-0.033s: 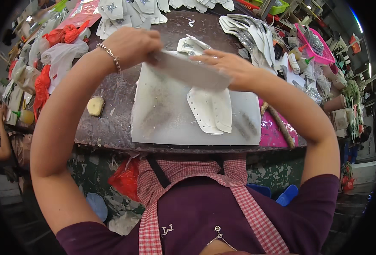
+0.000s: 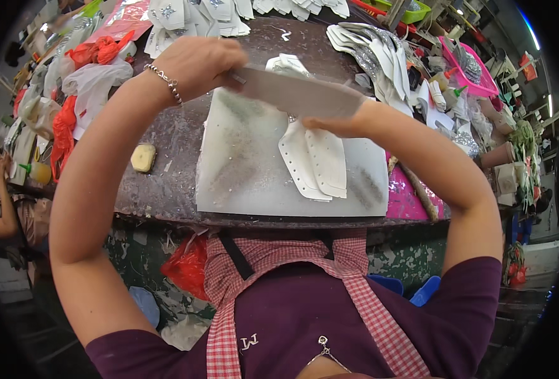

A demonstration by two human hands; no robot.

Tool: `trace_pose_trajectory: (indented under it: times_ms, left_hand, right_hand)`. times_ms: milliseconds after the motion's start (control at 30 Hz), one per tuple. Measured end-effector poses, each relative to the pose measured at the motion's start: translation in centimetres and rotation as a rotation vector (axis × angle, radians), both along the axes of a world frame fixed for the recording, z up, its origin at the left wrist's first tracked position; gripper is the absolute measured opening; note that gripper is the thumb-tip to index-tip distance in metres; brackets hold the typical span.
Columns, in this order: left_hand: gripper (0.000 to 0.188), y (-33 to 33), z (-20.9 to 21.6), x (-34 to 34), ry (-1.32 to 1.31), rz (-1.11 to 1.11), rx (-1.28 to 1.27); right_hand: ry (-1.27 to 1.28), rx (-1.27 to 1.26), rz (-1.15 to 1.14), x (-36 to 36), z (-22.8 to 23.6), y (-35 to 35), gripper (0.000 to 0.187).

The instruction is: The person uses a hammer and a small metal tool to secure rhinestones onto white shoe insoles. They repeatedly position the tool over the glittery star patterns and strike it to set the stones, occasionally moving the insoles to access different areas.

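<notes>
My left hand (image 2: 207,66), with a beaded bracelet at the wrist, is closed round the handle of a broad-bladed cleaver (image 2: 305,95). Its grey blade reaches across to my right wrist. Behind the blade, most of my right hand (image 2: 339,125) is hidden; a digit shows against the white shoe-upper pieces, but I cannot tell how the fingers are set. Two white pieces with rows of holes, the left piece (image 2: 295,164) and the right piece (image 2: 328,164), lie side by side on the white cutting board (image 2: 235,183). Silvery parts stick out above the blade.
Stacked white and silver glitter pieces (image 2: 374,57) lie at the back right, near a pink basket (image 2: 472,69). A yellowish block (image 2: 143,158) sits left of the board. Plastic bags (image 2: 93,82) crowd the left side. A stick (image 2: 420,192) lies on pink material at right.
The blade, blurred before, is now sharper and reaches farther right. My right hand's outstretched fingers have gone out of sight behind it. The right white piece has shifted slightly.
</notes>
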State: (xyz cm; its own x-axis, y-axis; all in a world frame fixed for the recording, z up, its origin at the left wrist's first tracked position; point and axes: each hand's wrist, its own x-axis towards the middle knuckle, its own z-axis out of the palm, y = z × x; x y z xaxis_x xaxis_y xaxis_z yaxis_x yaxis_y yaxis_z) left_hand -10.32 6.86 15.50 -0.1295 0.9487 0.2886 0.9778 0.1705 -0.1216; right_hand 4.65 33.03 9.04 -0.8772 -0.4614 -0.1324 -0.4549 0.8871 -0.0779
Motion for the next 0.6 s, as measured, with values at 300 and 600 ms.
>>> trace_pose_trajectory:
  times_ms: [300, 600]
  left_hand:
    - [0.029, -0.7, 0.4, 2.9, -0.59, 0.075, 0.616]
    - [0.031, 1.7, -2.0, 5.0, -0.391, 0.407, 0.337]
  right_hand:
    - [0.122, 0.216, -0.133, 3.0, 6.7, 0.2, 0.024]
    - [-0.171, 0.163, -0.167, 11.6, 3.5, -2.2, 0.021]
